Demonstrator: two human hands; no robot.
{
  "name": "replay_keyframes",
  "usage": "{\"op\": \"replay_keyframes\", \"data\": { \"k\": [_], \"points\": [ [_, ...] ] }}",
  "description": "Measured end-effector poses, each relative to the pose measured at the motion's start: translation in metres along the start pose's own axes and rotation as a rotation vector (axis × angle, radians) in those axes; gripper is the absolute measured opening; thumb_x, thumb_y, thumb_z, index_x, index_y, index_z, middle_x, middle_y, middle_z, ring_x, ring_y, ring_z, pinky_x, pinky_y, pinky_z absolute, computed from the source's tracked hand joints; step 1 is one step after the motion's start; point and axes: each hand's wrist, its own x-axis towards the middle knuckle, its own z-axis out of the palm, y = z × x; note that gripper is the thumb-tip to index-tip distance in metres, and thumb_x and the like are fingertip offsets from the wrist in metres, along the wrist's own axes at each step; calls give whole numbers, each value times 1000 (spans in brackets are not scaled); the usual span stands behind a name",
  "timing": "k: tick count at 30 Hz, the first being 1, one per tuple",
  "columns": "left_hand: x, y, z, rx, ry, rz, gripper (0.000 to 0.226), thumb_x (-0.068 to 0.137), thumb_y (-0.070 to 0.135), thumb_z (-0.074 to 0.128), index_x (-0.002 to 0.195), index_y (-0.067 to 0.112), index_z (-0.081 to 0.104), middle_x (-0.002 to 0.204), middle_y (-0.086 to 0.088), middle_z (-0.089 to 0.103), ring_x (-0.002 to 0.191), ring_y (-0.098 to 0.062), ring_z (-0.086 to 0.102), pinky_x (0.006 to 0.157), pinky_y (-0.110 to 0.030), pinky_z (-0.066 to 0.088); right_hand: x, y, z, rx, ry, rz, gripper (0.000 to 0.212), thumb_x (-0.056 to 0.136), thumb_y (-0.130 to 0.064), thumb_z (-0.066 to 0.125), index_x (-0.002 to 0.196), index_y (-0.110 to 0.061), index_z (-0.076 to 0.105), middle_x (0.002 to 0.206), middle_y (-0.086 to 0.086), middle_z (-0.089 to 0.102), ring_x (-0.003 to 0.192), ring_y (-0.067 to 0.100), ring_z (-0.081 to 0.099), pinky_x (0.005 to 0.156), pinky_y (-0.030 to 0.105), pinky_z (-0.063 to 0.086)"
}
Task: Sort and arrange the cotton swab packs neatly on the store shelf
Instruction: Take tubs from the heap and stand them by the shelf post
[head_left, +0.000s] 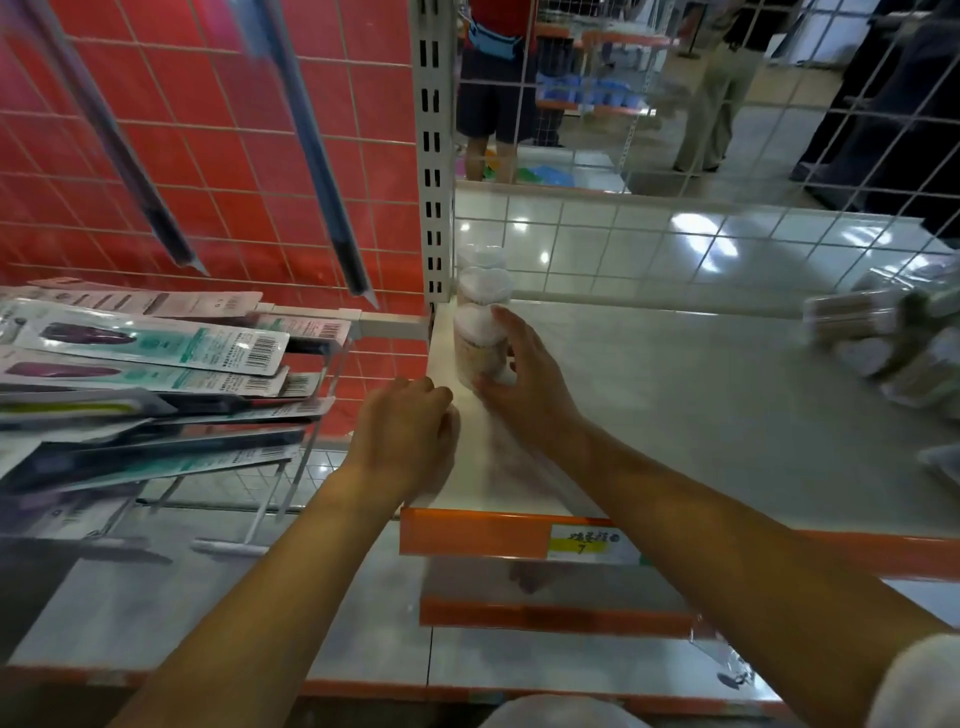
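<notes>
Head view: right hand (524, 374) grips cotton swab tub (478, 345) on shelf (701, 415).

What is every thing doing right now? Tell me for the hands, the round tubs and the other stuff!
Right hand: holds the nearest tub.
Left hand: fingers curled at the shelf's left edge; whether it holds anything is hidden.
Nearest tub: upright, on the shelf.
Tubs behind it: upright, in a row at the post.
Pile of packs: lying jumbled, far right, blurred.
Shelf: mostly bare.
Carded packs: hanging overlapped on hooks.
</notes>
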Motion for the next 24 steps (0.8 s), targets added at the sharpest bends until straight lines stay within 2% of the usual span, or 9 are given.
{"op": "replay_keyframes", "data": {
  "k": [8, 14, 19, 24],
  "points": [
    [-2, -4, 5, -73, 25, 44, 11, 73, 5, 70, 62, 6, 68, 56, -8, 57, 41, -21, 49, 45, -22, 25, 11, 4, 13, 8, 59, 10, 67, 83, -13, 66, 140, -15, 29, 138, 13, 41, 121, 23, 47, 94, 43, 49],
    [-4, -6, 8, -112, 27, 49, 13, 79, 5, 64, 67, 4, 68, 59, -9, 58, 49, -14, 35, 48, -22, 26, 10, -1, 14, -13, 78, 25, 68, 84, -10, 65, 141, -13, 28, 137, 16, 41, 120, 25, 48, 96, 40, 48],
    [-8, -8, 10, -135, 32, 41, 14, 84, 7, 60, 76, 3, 71, 68, -10, 61, 54, -15, 40, 52, -23, 30, 8, -6, 12, -58, 73, 41, 70, 84, -8, 64, 143, -12, 25, 141, 15, 41, 124, 27, 45, 98, 30, 39],
    [-6, -5, 6, -101, -49, -5, 29, 96, 24, 41, 100, 12, 67, 92, -3, 63, 69, -14, 47, 62, -21, 31, 5, -9, 9, -120, 42, 45, 78, 86, -10, 62, 147, -19, 13, 147, 13, 34, 129, 28, 41, 101, 37, 39]
  ]
}}
